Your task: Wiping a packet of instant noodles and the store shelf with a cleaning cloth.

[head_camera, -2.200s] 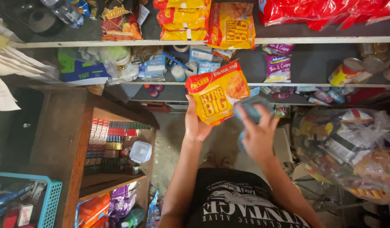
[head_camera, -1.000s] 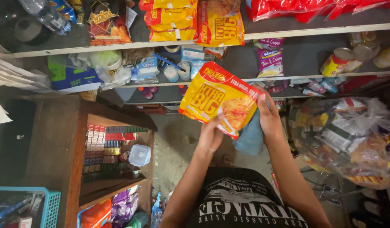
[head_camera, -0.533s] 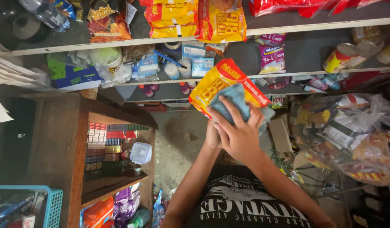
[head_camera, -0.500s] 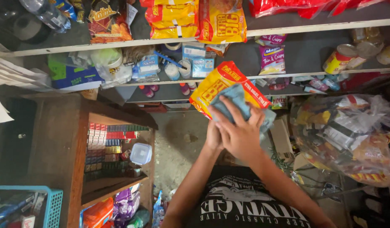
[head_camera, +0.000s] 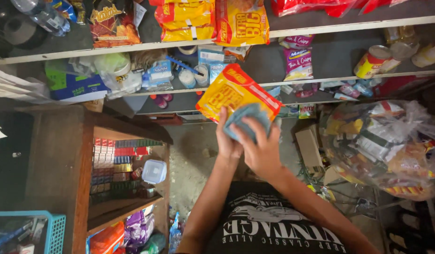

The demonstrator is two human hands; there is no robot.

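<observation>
From the head camera I look straight down past a black printed shirt (head_camera: 274, 226) at both hands raised in front of the shelves. My left hand (head_camera: 228, 141) is closed on the lower edge of a yellow-orange snack bag (head_camera: 234, 91), which sits tilted in the air just below the middle shelf (head_camera: 321, 81). My right hand (head_camera: 262, 150) presses a blue-grey cloth (head_camera: 248, 117) flat against the face of that bag, fingers spread over the cloth and gripping it.

Open room is narrow: a strip of bare concrete floor (head_camera: 194, 160) runs between the wooden cabinet (head_camera: 57, 155) on the left and a big clear plastic sack (head_camera: 382, 146) full of mixed packets on the right. A small cardboard box (head_camera: 309, 148) lies just beside the right forearm.

On the top shelf more yellow snack bags (head_camera: 212, 21) stand in a row, with red packets at the far right. The middle shelf carries purple-and-white sachets (head_camera: 297, 59), a yellow tin can (head_camera: 371, 61) and small white tubs. Inside the cabinet, small red, white and green packs (head_camera: 116, 164) are stacked in rows beside a clear lidded tub (head_camera: 154, 170). A blue plastic basket (head_camera: 52, 233) fills the lower left corner.
</observation>
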